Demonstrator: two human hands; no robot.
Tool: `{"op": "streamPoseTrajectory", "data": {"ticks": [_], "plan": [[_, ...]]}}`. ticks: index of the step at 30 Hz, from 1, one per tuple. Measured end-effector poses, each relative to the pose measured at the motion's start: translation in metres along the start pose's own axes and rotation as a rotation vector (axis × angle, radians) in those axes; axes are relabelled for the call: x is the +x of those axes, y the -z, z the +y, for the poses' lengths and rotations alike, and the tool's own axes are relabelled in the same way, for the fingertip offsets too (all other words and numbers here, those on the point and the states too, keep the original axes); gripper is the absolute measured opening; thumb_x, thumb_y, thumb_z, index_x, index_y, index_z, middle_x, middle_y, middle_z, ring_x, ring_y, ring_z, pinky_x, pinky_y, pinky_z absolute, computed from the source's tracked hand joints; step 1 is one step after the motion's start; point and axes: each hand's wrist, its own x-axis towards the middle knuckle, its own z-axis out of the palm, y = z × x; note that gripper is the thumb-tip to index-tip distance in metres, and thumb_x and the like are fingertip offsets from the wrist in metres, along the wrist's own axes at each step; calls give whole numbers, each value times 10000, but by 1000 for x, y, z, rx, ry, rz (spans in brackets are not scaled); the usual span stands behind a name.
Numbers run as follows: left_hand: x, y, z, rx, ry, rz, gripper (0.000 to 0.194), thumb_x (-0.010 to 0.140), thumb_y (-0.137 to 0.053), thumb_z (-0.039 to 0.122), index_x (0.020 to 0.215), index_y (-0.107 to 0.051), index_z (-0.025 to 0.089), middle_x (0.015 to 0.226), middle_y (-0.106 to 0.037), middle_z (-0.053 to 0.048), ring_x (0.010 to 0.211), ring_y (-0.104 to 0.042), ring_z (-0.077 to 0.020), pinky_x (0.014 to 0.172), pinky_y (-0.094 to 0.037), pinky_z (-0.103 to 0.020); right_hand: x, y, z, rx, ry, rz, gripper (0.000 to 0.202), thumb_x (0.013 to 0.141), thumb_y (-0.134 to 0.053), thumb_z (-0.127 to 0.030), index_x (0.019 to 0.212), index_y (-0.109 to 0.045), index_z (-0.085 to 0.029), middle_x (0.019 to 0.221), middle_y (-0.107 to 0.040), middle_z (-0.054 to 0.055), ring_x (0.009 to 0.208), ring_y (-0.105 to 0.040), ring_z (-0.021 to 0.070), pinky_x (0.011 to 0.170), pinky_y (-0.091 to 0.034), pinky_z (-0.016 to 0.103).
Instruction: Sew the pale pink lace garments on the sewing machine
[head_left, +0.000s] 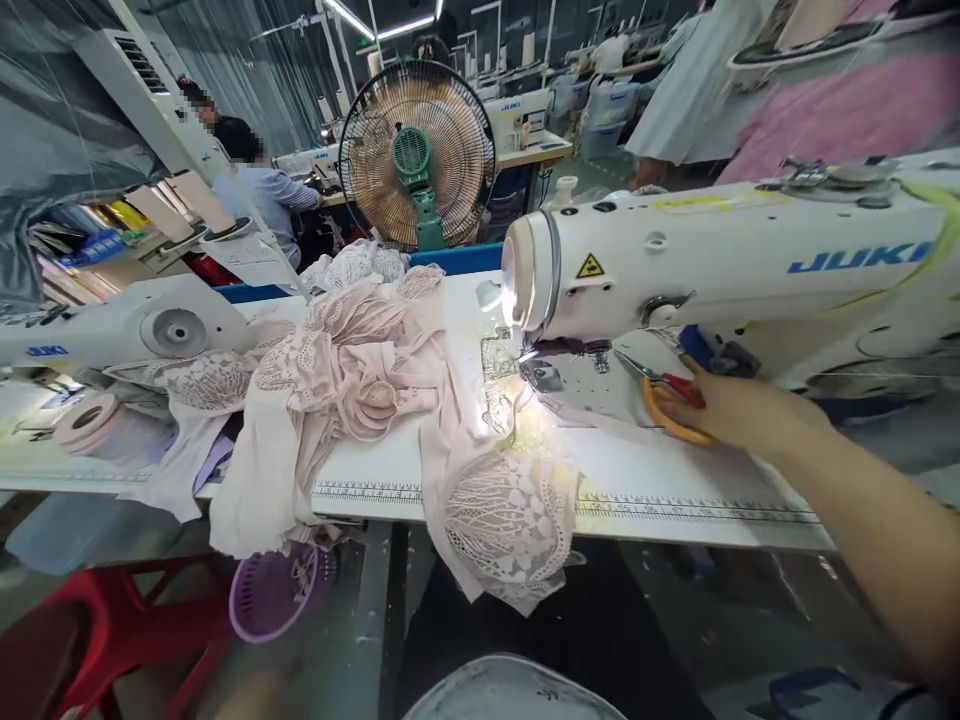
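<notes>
My right hand [720,405] is at the scissors [667,400], which have one orange and one red handle and lie on the machine bed with blades pointing left. The fingers are curled at the handles. A pale pink lace bra piece [506,510] lies under the needle area of the white sewing machine [712,250] and hangs over the table's front edge. Left of it a heap of similar pink lace garments [360,370] covers part of the white table [390,480]. My left hand is out of the picture.
A second sewing machine [172,325] and a thread cone [86,425] stand at the left. Below are a purple basket [262,605] and a red stool [127,610]. Behind the table stands a fan [412,155]; a person in a striped shirt [262,195] sits further back.
</notes>
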Motion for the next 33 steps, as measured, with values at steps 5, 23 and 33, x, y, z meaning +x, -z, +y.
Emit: {"op": "streamPoseTrajectory", "data": {"ticks": [5,23,33], "plan": [[-23,35,39,37,-430,135,244,812,-462,353,780,-687,265,949,-683,-31,856,-625,-215,740,-462,-291,-10,-13,-48,82,215,185,431,708,-670,-344,421,-359,-260,424,-276,-6,525,-460,189,497,-261,311],[68,28,161,497,-1015,554,469,882,-436,269,1334,-373,159,1390,-408,-162,1308,-310,-369,1022,-274,-619,-36,-68,-193,70,338,-88,316,895,-318,-262,818,-615,-189,770,-635,79,678,-552,192,567,-353,287],[119,48,238,-217,-880,567,448,846,-503,320,1242,-368,158,1319,-385,-188,774,-579,-152,700,-515,-343,-58,-64,-174,22,374,-136,289,858,-354,-214,959,-620,-169,1039,-626,127,830,-595,225,664,-446,325]]}}
